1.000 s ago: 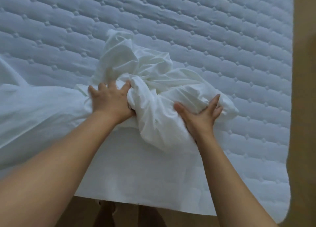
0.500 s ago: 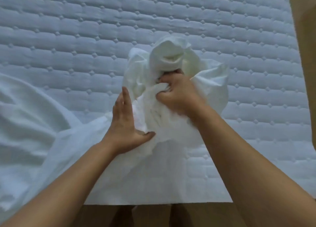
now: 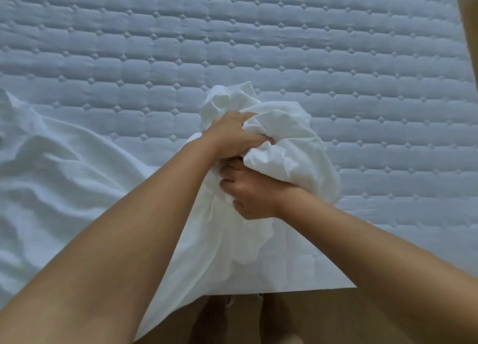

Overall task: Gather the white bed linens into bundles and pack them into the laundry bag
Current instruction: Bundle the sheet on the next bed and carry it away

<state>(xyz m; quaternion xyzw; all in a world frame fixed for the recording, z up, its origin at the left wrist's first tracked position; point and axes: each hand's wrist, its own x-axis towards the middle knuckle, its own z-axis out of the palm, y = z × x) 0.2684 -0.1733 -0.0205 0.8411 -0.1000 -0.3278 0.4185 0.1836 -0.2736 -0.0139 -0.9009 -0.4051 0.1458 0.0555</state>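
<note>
Both my bare forearms reach forward over the near edge of the bed, converging on one wad of cloth. My right hand [image 3: 252,195] is nearest to me, knuckles up, fingers curled tight into the underside of the white linen bundle [image 3: 289,152]. Just beyond it, touching it, my left hand [image 3: 231,136] comes in from the left and clamps down on top of the same bundle, fingers dug into the folds. So both hands are clenched on the linen, one stacked past the other.

The bundle is a soft, crumpled ball of thin, matte white fabric, puffing out to the right of my hands and peaking in a small twist beyond my left hand. A loose tail of it drapes from under my hands toward me and off the bed edge. Left of my left arm, more of the white sheet [image 3: 59,178] lies rumpled in broad wrinkles.

Beyond my hands stretches the bare mattress [image 3: 258,38], pale grey-white, quilted in rounded rectangles with small diamond tufts. I can read no labels or writing anywhere.
</note>
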